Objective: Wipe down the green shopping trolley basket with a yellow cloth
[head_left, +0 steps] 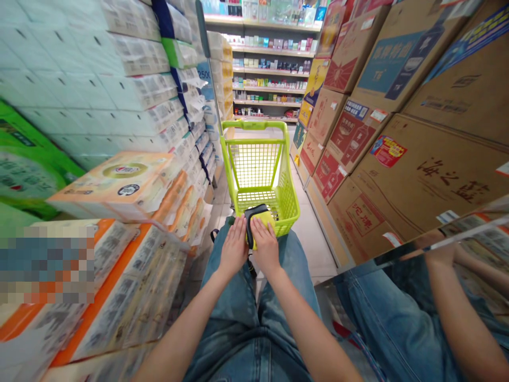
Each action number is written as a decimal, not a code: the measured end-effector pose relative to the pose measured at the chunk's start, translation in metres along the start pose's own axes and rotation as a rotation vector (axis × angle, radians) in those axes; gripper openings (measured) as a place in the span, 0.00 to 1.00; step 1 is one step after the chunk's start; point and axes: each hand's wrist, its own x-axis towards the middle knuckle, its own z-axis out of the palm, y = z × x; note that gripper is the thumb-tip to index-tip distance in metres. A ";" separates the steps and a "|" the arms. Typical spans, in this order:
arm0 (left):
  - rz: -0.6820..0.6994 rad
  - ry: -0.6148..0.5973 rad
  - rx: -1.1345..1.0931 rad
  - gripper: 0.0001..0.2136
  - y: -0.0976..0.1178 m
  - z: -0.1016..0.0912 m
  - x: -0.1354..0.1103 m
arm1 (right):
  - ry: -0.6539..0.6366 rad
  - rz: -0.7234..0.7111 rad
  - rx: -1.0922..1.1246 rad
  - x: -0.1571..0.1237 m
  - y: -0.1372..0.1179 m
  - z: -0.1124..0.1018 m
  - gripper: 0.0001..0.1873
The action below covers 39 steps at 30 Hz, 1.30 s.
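A small black-and-yellow object (256,210) sits over my lap at the near end of a lime-green shopping basket cart (292,196); its exact kind is not clear. My left hand (234,245) holds its black left edge, fingers close together. On the yellow part lie the fingers of my right hand (265,246), closed around it from the near side. Both thumbs are partly hidden. The cart's mesh basket faces me, and its handle (254,126) is at the far top.
Packs of tissue paper (115,185) are stacked along the left, close to my arm. Cardboard cartons (445,175) form a wall on the right, above a mirror-like panel (397,313) reflecting arms and jeans. Stocked shelves (274,74) close off the aisle ahead; tiled floor (314,233) runs beside the cart.
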 end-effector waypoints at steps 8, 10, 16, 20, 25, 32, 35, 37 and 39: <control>-0.021 0.012 0.020 0.41 0.008 0.004 0.002 | 0.136 0.136 -0.048 -0.022 0.104 -0.051 0.43; -0.026 0.022 0.008 0.41 0.010 0.005 0.002 | 0.164 0.188 -0.049 -0.021 0.109 -0.054 0.44; -0.032 0.027 0.006 0.41 0.008 0.005 0.002 | 0.076 0.188 -0.052 -0.003 0.036 -0.019 0.40; -0.022 0.005 -0.002 0.42 0.004 0.003 0.001 | 0.004 0.075 -0.004 0.002 -0.003 0.003 0.37; -0.018 0.009 0.015 0.42 0.005 0.004 0.001 | -0.056 -0.066 0.029 -0.007 0.024 -0.016 0.42; -0.044 0.039 0.005 0.41 0.014 0.006 0.003 | 0.045 0.047 -0.005 -0.020 0.104 -0.059 0.43; -0.045 0.038 0.003 0.40 0.014 0.006 0.003 | 0.130 0.172 -0.026 -0.017 0.105 -0.056 0.42; -0.044 0.043 -0.002 0.40 0.013 0.006 0.003 | 0.153 0.226 -0.052 -0.014 0.085 -0.044 0.43; -0.045 0.047 -0.003 0.41 0.011 0.007 0.003 | 0.121 0.209 -0.068 -0.010 0.056 -0.026 0.42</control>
